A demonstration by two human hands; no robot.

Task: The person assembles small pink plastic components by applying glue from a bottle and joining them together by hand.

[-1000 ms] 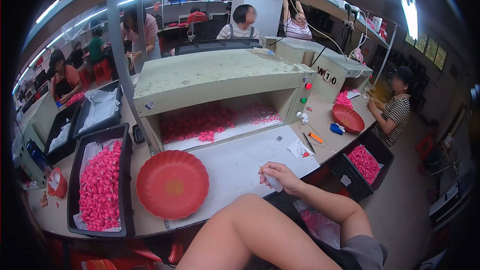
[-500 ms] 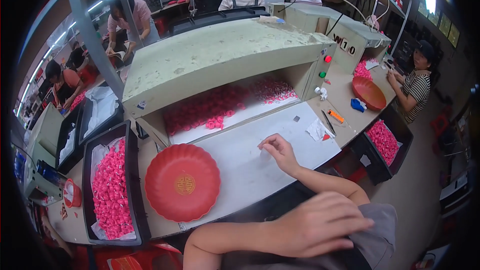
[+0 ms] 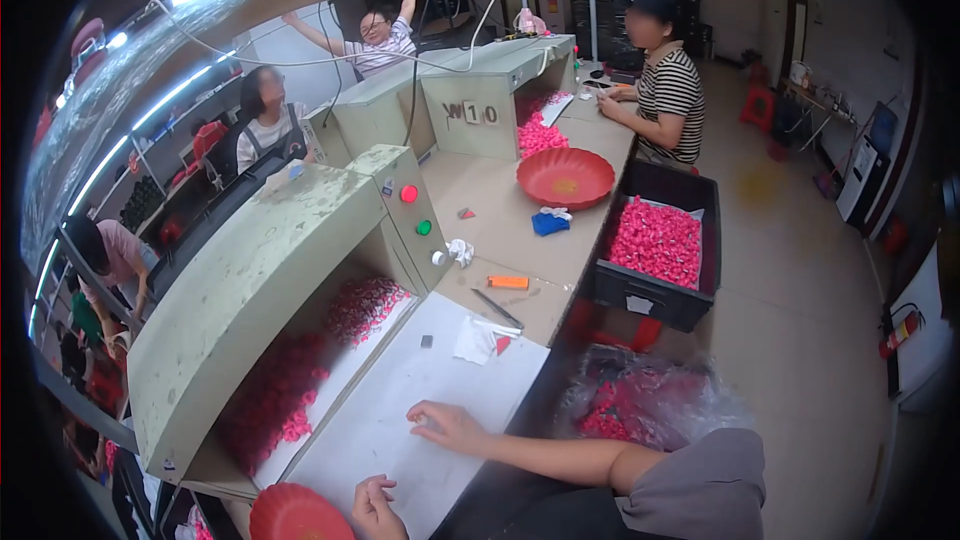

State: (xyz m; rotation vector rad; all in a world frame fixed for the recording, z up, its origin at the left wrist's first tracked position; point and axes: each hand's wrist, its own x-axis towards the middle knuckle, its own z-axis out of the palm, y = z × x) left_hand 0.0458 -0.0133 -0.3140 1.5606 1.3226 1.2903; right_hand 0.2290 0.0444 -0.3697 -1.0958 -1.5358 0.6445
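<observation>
Counting from the white work surface [image 3: 400, 410] as landmark, going left to right:

Pink pieces: one heap [image 3: 300, 380] inside the green machine's opening, just left of the white work surface; too many to count.
Green machine: one [image 3: 260, 280], rising along the surface's left edge; two round buttons on its end face, one red [image 3: 408, 194], one green [image 3: 424, 228].
Red dishes: two; one [image 3: 295, 515] at the surface's near left corner, cut by the lower edge; one [image 3: 565, 177] well beyond the surface on the tan bench.
Left hand: one [image 3: 375, 510], at the surface's near edge beside the near red dish; fingers curled inward; whether they grasp anything cannot be told.
Right hand: one [image 3: 450, 427], lying on the surface near its middle; fingers loosely bent, tips on the sheet, nothing visibly held.
Small items: one dark scrap [image 3: 427, 341] and one white paper piece [image 3: 473, 342] at the surface's far end; one orange tool [image 3: 508, 282] just past it.
Black crate: one [image 3: 655, 255], filled with pink pieces, right of the surface.
Clear bag: one [image 3: 650, 405], with pink pieces, near right of the surface.
Change: view has swung right since half a second ago; the near dish now sits mostly out of frame; the right hand remains on the surface.
</observation>
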